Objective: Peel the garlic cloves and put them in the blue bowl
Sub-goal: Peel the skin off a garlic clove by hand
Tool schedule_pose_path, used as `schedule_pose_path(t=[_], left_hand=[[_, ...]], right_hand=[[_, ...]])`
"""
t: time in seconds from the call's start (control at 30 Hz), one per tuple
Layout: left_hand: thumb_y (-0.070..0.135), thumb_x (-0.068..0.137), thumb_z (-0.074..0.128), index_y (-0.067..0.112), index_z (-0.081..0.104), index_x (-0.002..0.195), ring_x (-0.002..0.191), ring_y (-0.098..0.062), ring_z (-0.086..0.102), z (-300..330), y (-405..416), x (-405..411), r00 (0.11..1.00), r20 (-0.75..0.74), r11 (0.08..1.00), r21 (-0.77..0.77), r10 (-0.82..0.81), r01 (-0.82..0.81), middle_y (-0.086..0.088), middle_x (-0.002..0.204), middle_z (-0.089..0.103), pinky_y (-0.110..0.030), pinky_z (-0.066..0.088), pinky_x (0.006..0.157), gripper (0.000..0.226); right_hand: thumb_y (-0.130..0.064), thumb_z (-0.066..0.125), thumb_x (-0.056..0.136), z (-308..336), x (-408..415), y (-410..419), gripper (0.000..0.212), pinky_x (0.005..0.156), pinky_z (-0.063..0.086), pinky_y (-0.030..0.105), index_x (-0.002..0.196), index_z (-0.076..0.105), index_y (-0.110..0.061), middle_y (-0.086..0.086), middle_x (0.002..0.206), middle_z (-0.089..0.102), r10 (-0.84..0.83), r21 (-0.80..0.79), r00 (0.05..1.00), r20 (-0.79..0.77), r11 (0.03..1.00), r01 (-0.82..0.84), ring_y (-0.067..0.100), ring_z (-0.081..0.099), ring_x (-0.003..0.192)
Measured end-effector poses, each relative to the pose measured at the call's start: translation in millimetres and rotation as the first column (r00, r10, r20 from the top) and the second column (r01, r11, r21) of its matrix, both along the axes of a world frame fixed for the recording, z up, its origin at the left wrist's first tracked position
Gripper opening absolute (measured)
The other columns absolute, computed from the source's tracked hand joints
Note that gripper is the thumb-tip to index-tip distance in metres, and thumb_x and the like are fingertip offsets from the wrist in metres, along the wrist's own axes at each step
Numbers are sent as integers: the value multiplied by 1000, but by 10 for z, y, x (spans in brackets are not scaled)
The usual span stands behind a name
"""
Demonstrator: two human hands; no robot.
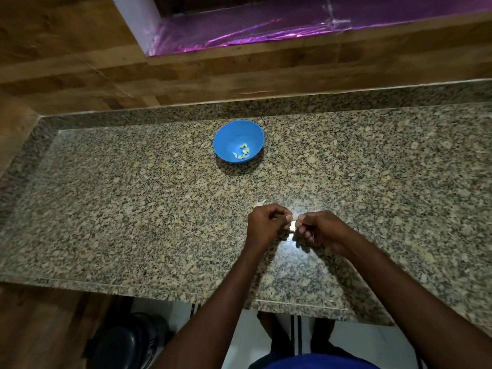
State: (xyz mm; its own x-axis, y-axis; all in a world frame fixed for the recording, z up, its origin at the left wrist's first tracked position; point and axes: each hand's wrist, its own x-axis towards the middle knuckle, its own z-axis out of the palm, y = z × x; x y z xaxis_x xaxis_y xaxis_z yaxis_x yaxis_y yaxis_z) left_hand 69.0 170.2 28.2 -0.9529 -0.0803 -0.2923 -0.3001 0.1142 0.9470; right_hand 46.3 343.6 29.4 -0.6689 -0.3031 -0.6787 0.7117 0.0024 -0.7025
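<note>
A blue bowl (229, 137) stands on the speckled granite counter (133, 209), with several pale peeled garlic cloves (242, 151) lying in its bottom. Nearer to me, my left hand (266, 225) and my right hand (319, 230) meet just above the counter, fingers curled. Between their fingertips I pinch a small pale garlic clove (293, 225), mostly hidden by the fingers. A scrap of pale garlic skin (259, 203) lies on the counter just beyond my left hand.
The granite counter has a raised back lip against a wooden wall (186, 75). A ledge covered in shiny purple foil (292, 25) sits above. Below the counter's front edge are a dark round object (127, 342) on the floor and my feet.
</note>
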Motion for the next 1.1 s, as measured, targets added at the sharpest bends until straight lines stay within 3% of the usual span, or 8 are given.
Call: schedule_pose_path(t=[0.1,0.17,0.27,0.37,0.43,0.6,0.77,1.1], left_hand=[[1,86,72,5,75,84,59,-17,65,-13,2,-24,1000,24,1000,-9,-19,19,-11,68,71,-29,54,59,5],[2,86,73,4,76,87,58,-14,66,-6,10,-30,999,44,999,-18,-29,30,-7,68,72,-28,55,59,3],[4,86,74,3,76,90,60,-13,68,-14,5,-32,998,48,998,-36,-52,53,-6,73,75,-26,55,59,5],[7,84,78,3,78,92,67,-13,71,-6,11,-32,997,31,997,-25,-68,69,-7,80,77,-25,56,61,9],[10,81,81,8,80,92,71,-10,72,-5,25,-34,997,29,997,-35,-73,74,-4,83,78,-23,56,63,11],[8,85,75,19,80,93,71,-18,71,-67,23,-25,998,29,998,-28,-59,60,-6,84,77,-37,62,70,14],[5,87,74,8,79,97,74,-24,71,-61,17,3,997,56,999,31,-44,43,-16,87,77,-35,61,70,12],[0,88,73,7,77,107,77,-22,72,18,29,32,995,80,989,142,-64,52,-16,97,76,-31,61,69,21]], right_hand=[[-5,59,97,45,9,16,21,50,50,27,87,72,8,19,68,70,80,169,972,-222,985,-42,28,68,56],[-5,63,95,36,1,22,16,51,51,26,86,75,3,19,71,73,143,256,937,-319,965,-60,27,71,59],[-7,68,92,-7,-4,16,12,55,52,27,84,78,-4,14,68,73,158,325,903,-400,945,-22,21,68,54],[-14,76,88,-15,5,7,12,61,59,33,81,78,-4,14,70,74,109,315,897,-428,948,35,27,73,62],[-21,82,83,-9,20,1,19,57,58,29,77,77,-4,14,66,73,114,330,889,-442,943,43,25,70,57],[-6,75,87,-54,28,3,16,58,59,46,79,72,8,24,64,67,-17,177,953,-302,981,74,32,64,56],[-5,71,89,-39,31,-16,12,51,46,28,82,72,5,17,63,67,-8,181,977,-214,982,48,21,59,50],[-2,64,92,15,61,-34,14,48,47,24,79,67,3,11,57,63,-82,119,982,-168,988,103,17,54,47]])
